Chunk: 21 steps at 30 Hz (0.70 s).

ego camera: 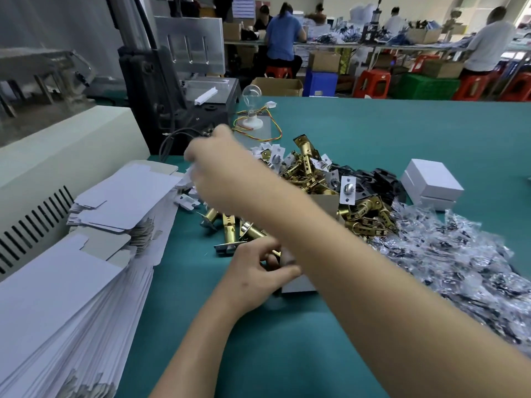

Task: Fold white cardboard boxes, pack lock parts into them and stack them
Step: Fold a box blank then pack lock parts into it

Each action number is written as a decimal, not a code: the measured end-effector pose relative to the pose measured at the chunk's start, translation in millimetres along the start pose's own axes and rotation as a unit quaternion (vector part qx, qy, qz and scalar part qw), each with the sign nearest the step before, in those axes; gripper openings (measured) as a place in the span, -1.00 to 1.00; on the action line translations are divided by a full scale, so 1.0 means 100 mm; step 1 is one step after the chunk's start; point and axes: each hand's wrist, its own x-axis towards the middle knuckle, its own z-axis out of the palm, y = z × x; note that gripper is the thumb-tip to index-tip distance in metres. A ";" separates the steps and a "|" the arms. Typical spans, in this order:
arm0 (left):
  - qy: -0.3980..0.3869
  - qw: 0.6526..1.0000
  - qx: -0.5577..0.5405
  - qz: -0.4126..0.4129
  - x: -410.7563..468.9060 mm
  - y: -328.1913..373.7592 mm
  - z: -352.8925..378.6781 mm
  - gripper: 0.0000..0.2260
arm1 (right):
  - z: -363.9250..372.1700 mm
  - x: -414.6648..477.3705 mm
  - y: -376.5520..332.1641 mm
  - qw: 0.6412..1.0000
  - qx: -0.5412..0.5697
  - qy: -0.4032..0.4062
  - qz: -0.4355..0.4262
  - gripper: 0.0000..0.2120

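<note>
Teal mat is covering the table. The left hand is working at 6 o'clock of the brass latches. Its fingers are curling round the near edge of an open white box and gripping it. The box is sitting on the mat, largely hidden under the right forearm. The right hand is reaching across to 10 o'clock of the box, over small white plates. It is blurring, so its opening and contents cannot be told. Flat blanks are lying stacked at 9 o'clock. Closed boxes are standing stacked at 2 o'clock, with clear bags spreading at 3 o'clock.
</note>
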 end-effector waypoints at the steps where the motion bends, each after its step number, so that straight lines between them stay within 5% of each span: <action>1: 0.005 1.000 0.006 -0.002 0.00 0.00 0.01 -0.77 | -0.16 -0.10 0.08 0.996 0.081 0.030 0.007 -0.76; 4: -0.011 1.000 -0.005 0.016 0.02 -0.01 0.02 -0.73 | -0.63 -0.45 0.35 0.949 0.290 0.126 0.014 -0.76; 8: -0.033 0.999 0.003 0.021 0.00 -0.03 -0.01 -0.73 | -0.83 -0.81 0.90 0.876 0.435 0.196 0.064 -0.76; 13: -0.026 0.999 0.017 0.011 0.02 0.00 0.00 -0.69 | -0.67 -1.15 1.31 0.862 0.440 0.240 0.077 -0.71; 18: 0.008 1.000 -0.012 -0.014 0.03 0.03 0.03 -0.63 | -0.41 -1.31 1.44 0.822 0.479 0.306 0.039 -0.91; 21: 0.024 0.999 -0.024 -0.017 0.03 0.06 0.05 -0.66 | -0.31 -1.37 1.48 0.795 0.534 0.285 0.034 -0.78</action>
